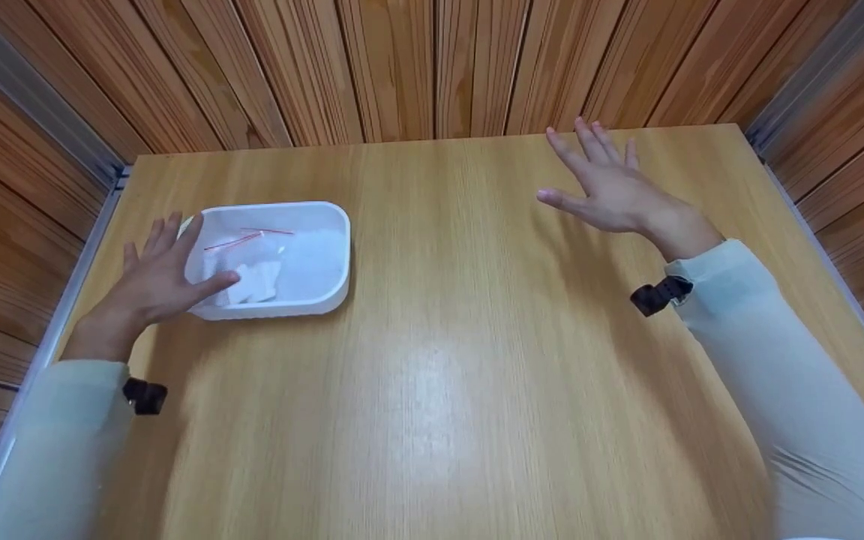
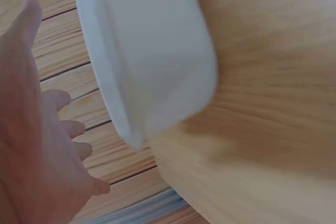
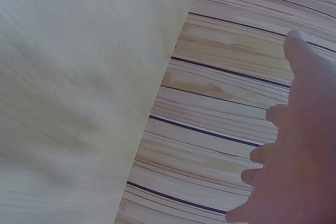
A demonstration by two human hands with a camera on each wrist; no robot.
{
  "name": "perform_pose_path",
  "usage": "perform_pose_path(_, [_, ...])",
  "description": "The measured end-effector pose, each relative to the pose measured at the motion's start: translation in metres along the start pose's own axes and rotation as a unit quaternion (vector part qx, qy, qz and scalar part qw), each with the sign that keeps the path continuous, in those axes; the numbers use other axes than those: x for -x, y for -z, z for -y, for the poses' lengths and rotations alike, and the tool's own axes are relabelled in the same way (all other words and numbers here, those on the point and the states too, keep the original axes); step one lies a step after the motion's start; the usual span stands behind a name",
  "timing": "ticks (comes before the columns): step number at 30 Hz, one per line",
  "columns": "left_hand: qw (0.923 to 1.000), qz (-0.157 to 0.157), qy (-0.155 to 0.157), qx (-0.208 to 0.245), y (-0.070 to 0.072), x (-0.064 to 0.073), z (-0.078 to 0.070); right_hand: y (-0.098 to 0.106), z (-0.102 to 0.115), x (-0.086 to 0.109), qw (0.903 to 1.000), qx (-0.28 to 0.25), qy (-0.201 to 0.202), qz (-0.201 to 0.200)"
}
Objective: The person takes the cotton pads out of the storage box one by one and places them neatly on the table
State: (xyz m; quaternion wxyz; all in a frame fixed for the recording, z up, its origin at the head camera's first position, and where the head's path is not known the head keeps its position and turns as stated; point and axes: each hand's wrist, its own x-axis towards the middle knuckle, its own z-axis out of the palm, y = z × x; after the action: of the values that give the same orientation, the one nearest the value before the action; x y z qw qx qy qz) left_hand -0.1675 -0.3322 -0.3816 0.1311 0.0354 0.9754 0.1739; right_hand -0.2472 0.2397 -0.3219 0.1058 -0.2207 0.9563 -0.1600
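Observation:
A white plastic basin stands on the left part of the table. Inside it lie thin red strips and several white pieces, partly covered by the left hand in the head view. My left hand hovers over the basin's left end with its fingers spread and nothing in it. In the left wrist view the basin's outer wall shows beside the hand. Over the back right of the table, my right hand is held up with spread fingers and holds nothing; the right wrist view shows the same hand.
The wooden table meets a wood-plank wall at the back. Plank walls with metal frame rails bound the left and right sides. A small black device sits on the left wrist, another black device on the right.

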Motion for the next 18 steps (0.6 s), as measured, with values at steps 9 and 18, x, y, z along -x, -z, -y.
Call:
perform_pose_path(9, [0.9999, 0.001, -0.001, 0.016, -0.014, 0.009, 0.012, -0.006, 0.005, 0.001, 0.9978, -0.047, 0.028, -0.037])
perform_pose_path(18, [0.9994, 0.009, 0.008, 0.033, -0.024, 0.009, 0.016, -0.013, 0.010, 0.000, 0.9924, -0.086, 0.049, -0.073])
